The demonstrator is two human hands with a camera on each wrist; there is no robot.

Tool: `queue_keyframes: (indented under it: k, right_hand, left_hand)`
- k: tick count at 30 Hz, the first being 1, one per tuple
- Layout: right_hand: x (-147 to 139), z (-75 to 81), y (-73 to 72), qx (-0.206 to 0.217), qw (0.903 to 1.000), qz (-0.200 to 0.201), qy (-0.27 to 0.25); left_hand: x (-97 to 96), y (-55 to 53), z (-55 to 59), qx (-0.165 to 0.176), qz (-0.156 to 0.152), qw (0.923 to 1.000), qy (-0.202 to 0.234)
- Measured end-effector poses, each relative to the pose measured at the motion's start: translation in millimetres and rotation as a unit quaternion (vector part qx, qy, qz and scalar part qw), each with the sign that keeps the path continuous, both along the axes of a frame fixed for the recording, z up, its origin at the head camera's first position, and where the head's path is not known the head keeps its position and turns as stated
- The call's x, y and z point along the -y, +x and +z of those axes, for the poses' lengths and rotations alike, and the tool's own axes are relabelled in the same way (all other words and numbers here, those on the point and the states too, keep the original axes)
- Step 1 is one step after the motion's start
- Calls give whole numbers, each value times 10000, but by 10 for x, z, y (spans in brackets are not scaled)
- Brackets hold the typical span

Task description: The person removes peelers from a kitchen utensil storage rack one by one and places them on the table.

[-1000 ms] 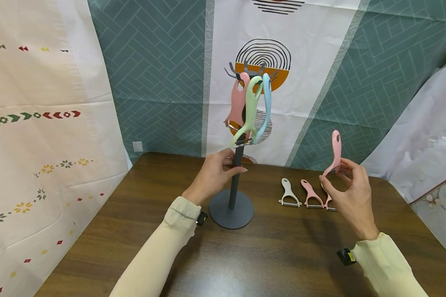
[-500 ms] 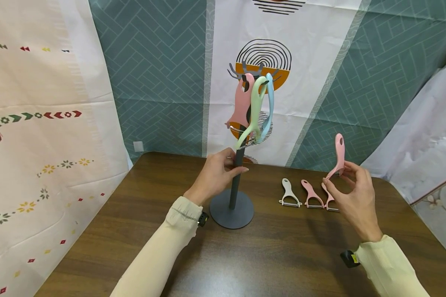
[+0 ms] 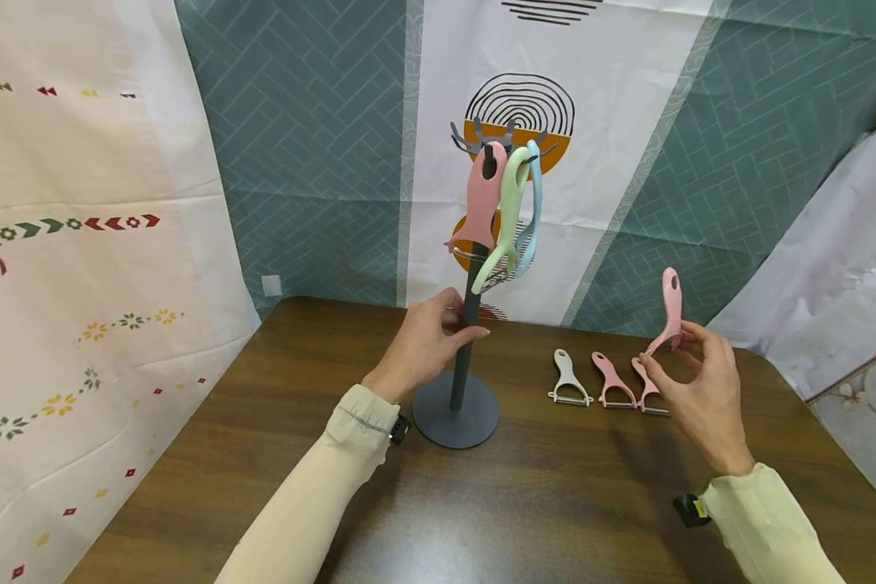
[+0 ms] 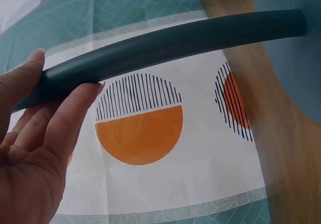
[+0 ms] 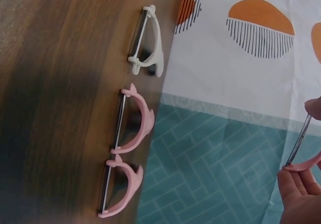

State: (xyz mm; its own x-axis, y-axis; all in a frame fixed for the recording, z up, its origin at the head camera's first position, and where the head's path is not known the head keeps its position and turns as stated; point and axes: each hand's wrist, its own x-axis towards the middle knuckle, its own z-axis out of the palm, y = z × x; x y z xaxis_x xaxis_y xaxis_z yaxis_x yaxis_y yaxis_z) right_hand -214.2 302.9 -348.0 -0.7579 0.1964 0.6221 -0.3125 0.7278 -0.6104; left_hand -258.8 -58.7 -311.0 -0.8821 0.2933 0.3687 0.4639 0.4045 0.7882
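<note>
My left hand (image 3: pixel 428 342) grips the dark pole of a stand (image 3: pixel 461 375) between thumb and fingers, just below the peelers hanging from its hooks. A pink peeler (image 3: pixel 483 199), a green peeler (image 3: pixel 509 211) and a light blue peeler (image 3: pixel 535 211) hang at the top. Over the table's right side, my right hand (image 3: pixel 704 389) pinches another pink peeler (image 3: pixel 672 308) by its blade end, handle pointing up. In the right wrist view, that held peeler's metal blade (image 5: pixel 299 138) spans between thumb and fingers.
On the brown table (image 3: pixel 540 503) a white peeler (image 3: pixel 565 377) and two pink peelers (image 3: pixel 610 380) lie in a row near the back edge. The stand's round base (image 3: pixel 438 422) sits left of them. A patterned cloth (image 3: pixel 321 162) hangs behind the table.
The stand's top has turned, and its hanging peelers have shifted right, the pink one now facing forward. My right hand has drifted slightly right and down with its peeler. My left hand keeps its hold.
</note>
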Motion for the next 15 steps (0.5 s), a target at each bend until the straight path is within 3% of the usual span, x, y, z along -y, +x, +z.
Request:
queue_keyframes:
  k: [15]
  right_hand:
    - [-58,-62,-5,208,9997,-88,110]
  left_hand:
    - [9,11,17,60,-51,10000,-29]
